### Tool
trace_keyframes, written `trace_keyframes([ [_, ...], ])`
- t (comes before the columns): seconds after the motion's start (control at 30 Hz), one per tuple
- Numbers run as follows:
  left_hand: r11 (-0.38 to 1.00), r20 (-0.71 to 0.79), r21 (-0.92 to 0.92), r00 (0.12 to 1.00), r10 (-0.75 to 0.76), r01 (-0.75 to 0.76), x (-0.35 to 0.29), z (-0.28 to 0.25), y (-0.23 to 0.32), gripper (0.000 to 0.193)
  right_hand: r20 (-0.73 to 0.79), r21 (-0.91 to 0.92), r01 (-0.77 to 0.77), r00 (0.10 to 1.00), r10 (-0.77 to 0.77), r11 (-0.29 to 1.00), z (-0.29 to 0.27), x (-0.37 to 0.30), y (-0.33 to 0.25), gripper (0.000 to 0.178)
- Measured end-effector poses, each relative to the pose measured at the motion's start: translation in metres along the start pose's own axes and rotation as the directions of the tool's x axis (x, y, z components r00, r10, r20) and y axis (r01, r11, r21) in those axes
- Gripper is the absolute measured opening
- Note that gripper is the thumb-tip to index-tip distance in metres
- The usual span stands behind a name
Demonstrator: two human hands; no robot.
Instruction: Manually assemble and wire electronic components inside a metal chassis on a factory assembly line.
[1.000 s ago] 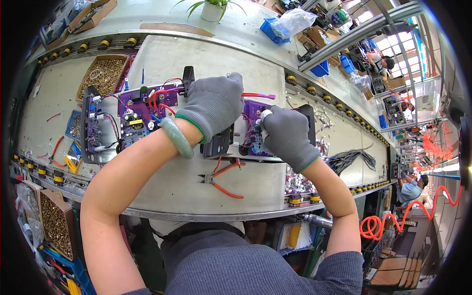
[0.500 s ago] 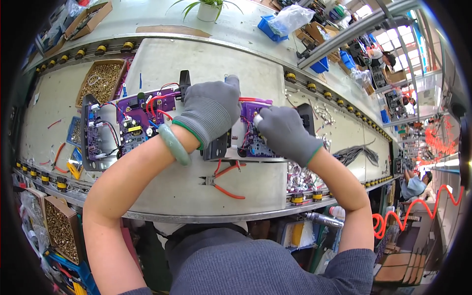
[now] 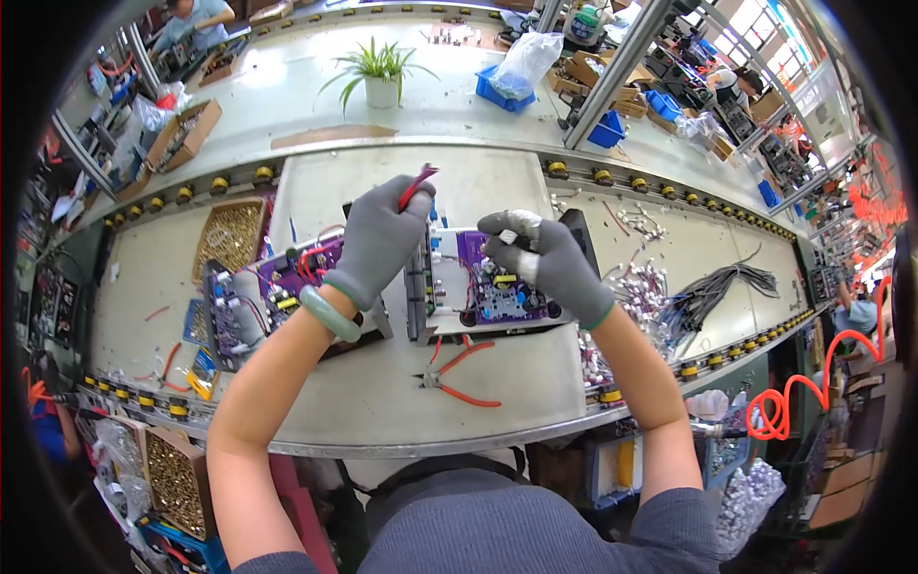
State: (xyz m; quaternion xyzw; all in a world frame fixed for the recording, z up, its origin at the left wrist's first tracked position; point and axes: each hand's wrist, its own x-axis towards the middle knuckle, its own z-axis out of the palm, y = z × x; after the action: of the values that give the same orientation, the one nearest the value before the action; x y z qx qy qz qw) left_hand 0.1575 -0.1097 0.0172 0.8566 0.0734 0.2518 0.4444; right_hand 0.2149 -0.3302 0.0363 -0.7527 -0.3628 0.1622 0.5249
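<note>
My left hand [image 3: 382, 239], in a grey glove, is closed on a small bunch of red and purple wires [image 3: 417, 187] whose ends stick up past the fingers. My right hand [image 3: 564, 273], gloved and with white wraps on its fingers, pinches a small white piece, seemingly a connector [image 3: 507, 236]. Under it lies a purple circuit board [image 3: 507, 304] in a metal chassis with dark end plates. A second chassis with a purple board [image 3: 277, 277] stands to the left, partly behind my left forearm. Red-handled side cutters [image 3: 435, 380] lie open near the bench's front edge.
A box of brass-coloured parts [image 3: 229, 239] sits at the left. To the right are scattered white connectors [image 3: 639, 287] and a bundle of grey cables [image 3: 717, 297]. Roller rails edge the bench. Beyond stand a potted plant [image 3: 381, 91] and a blue bin [image 3: 505, 91].
The head view has tilted up. My left hand has drawn away from the right chassis, raising the red and purple wires. My right hand has turned, and its wrapped fingers now show.
</note>
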Motion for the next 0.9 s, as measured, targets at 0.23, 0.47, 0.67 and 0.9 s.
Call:
trace_keyframes([
  [0.23, 0.994, 0.203, -0.071, 0.975, 0.092, -0.079, -0.014, -0.011, 0.032, 0.022, -0.139, -0.478, 0.142, 0.962, -0.234, 0.867, 0.025, 0.016, 0.009, 0.023],
  [0.47, 0.986, 0.336, 0.145, 0.942, 0.023, -0.076, -0.008, -0.002, 0.033, 0.021, -0.257, -0.566, 0.175, 0.891, -0.374, 0.806, 0.036, 0.019, 0.024, 0.019],
  [0.67, 0.986, 0.367, 0.084, 0.915, -0.166, 0.145, 0.002, -0.007, 0.024, 0.04, -0.398, -0.582, 0.265, 0.731, -0.554, 0.768, 0.049, 0.023, 0.026, 0.013],
  [0.9, 0.899, 0.282, 0.434, 0.939, -0.195, 0.056, 0.022, -0.03, 0.029, 0.045, -0.132, -0.785, 0.104, 0.935, -0.33, 0.61, 0.041, 0.043, 0.034, 0.009],
])
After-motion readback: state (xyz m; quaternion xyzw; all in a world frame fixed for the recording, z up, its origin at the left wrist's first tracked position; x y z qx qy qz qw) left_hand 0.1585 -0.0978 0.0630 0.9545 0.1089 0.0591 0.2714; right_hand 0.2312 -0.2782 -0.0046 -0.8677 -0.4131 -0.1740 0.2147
